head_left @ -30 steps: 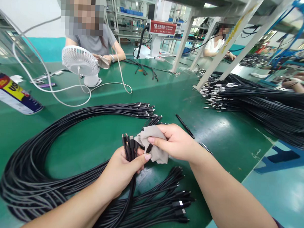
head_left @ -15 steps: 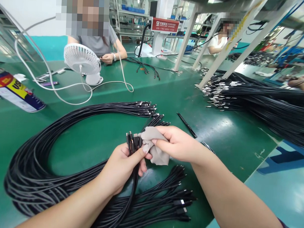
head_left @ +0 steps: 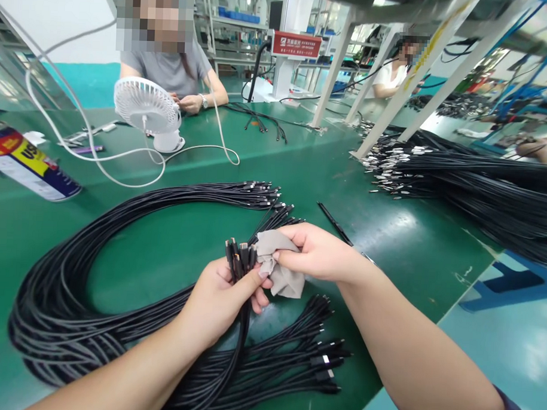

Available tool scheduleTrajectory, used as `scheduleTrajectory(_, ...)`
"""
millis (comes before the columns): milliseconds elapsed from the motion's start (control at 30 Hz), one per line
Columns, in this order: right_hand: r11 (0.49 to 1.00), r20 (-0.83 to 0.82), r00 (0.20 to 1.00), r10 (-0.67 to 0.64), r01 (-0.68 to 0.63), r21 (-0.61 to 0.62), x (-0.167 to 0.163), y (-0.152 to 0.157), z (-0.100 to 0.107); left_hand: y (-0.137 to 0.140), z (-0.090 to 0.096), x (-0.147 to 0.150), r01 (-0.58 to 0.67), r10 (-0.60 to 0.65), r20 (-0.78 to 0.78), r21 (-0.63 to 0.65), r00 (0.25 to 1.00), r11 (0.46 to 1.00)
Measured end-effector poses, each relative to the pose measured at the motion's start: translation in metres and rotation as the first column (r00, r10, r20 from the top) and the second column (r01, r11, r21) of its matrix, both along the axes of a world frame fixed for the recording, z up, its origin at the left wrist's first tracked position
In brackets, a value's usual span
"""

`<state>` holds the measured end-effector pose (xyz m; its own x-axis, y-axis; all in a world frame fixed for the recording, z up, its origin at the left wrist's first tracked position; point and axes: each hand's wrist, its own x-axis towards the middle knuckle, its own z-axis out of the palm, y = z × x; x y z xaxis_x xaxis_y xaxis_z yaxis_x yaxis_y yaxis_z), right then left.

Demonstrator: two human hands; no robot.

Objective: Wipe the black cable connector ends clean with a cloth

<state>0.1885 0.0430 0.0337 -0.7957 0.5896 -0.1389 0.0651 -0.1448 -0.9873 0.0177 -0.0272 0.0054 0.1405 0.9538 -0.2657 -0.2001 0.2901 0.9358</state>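
Observation:
My left hand is closed around a small bunch of black USB cables, their metal-tipped plugs pointing up above the thumb. In my right hand a grey cloth is pinched between thumb and fingers. The cloth touches the right side of the bunch, beside my left thumb tip, and covers part of what lies behind it. A large curved bundle of black cables lies on the table to the left. Its loose plug ends fan out below my hands, and other plug ends lie beyond them.
A black pen-like tool lies beyond my right hand. A spray can stands at left near a white fan with its cord. More cables are heaped at right by table posts. A person sits opposite.
The cloth has shifted slightly and is folded differently at the plugs. Both hands keep their hold in nearly the same place. The person opposite has moved their hands a little.

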Motion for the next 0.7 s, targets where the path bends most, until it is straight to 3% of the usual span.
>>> scheduleTrajectory(400, 0.999, -0.028, 0.999, 0.028, -0.029, -0.031, 0.0004, -0.0003, -0.0023, 0.0003, 0.0019, -0.0011, 0.015, -0.012, -0.078, 0.040, 0.997, 0.999)
scheduleTrajectory(567, 0.999, -0.006, 0.999, -0.035, 0.035, 0.015, -0.0021, -0.0027, 0.0032, 0.0000, 0.0005, -0.0019, 0.020, -0.016, -0.092, 0.048, 0.996, 0.999)
scheduleTrajectory(700, 1.000, -0.001, 1.000, 0.013, -0.013, 0.021, 0.0021, -0.0009, 0.0046, 0.0002, 0.0006, -0.0030, 0.039, -0.032, -0.104, 0.063, 0.994, 0.997)
